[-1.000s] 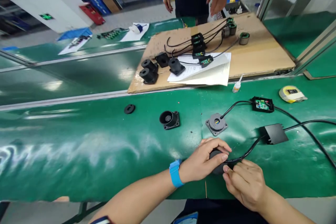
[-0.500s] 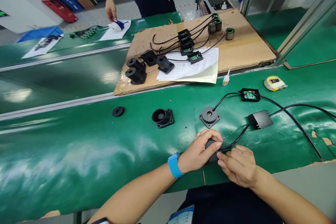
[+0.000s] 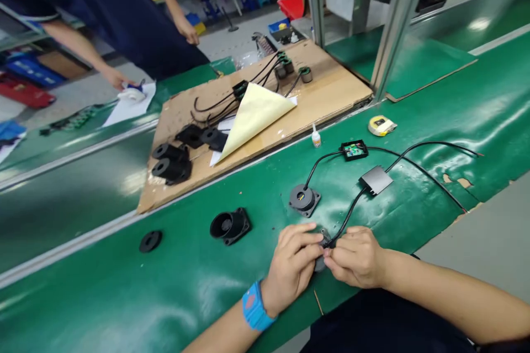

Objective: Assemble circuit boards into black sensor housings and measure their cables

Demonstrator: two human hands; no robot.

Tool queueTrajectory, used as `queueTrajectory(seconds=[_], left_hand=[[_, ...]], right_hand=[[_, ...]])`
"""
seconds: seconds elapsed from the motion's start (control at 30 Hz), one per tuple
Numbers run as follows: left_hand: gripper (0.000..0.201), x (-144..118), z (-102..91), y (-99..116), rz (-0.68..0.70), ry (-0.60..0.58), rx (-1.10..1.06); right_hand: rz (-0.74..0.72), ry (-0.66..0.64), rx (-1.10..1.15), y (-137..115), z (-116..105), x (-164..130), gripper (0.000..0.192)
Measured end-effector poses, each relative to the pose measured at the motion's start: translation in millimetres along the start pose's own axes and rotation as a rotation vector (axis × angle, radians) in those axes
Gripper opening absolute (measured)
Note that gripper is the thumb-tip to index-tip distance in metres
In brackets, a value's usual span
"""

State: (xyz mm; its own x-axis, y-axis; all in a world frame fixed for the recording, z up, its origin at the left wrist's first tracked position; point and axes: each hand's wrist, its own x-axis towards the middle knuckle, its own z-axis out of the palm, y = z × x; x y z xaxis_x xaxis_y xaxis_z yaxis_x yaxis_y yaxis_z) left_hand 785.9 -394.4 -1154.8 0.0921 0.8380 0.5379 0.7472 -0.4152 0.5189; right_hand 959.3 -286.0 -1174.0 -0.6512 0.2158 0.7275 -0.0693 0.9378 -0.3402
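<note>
My left hand (image 3: 292, 262), with a blue wrist strap (image 3: 256, 306), is closed around a dark round housing (image 3: 320, 265) that is mostly hidden under the fingers. Fingertips of my right hand (image 3: 356, 258) pinch the black cable (image 3: 351, 214) where it meets this housing. That cable runs up to a closed black box (image 3: 376, 180), whose other cable leads right. Just beyond my hands sits a similar flanged housing (image 3: 304, 199), wired to an open box with a green circuit board (image 3: 354, 149). To the left lie an open black housing (image 3: 229, 226) and a black disc (image 3: 150, 241).
A small glue bottle (image 3: 316, 136) and a tape roll (image 3: 381, 125) stand at the back of the green mat. Beyond is a cardboard sheet (image 3: 331, 80) bearing black housings (image 3: 171, 162), wired parts and a yellow paper (image 3: 254, 118). A co-worker's hand (image 3: 116, 78) holds a white-and-blue item.
The view has turned, so the bench appears tilted and shifted left. The papers on the cardboard now show a folded-over yellow sheet. Both my hands remain at the housing, left fingers slightly shifted.
</note>
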Motion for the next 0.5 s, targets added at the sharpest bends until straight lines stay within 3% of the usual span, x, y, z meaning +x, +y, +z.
queueTrajectory(seconds=[0.1, 0.37, 0.5], left_hand=[[0.018, 1, -3.0, 0, 0.129, -0.026, 0.152], [0.018, -4, -8.9, -4, 0.293, -0.069, 0.218], [0.018, -5, -13.8, -2, 0.308, -0.067, 0.283]], right_hand=[[0.000, 0.043, -0.029, -1, 1, 0, 0.026], [0.005, 0.143, -0.109, -4, 2, -2, 0.031], [-0.029, 0.126, -0.102, -7, 0, -3, 0.028]])
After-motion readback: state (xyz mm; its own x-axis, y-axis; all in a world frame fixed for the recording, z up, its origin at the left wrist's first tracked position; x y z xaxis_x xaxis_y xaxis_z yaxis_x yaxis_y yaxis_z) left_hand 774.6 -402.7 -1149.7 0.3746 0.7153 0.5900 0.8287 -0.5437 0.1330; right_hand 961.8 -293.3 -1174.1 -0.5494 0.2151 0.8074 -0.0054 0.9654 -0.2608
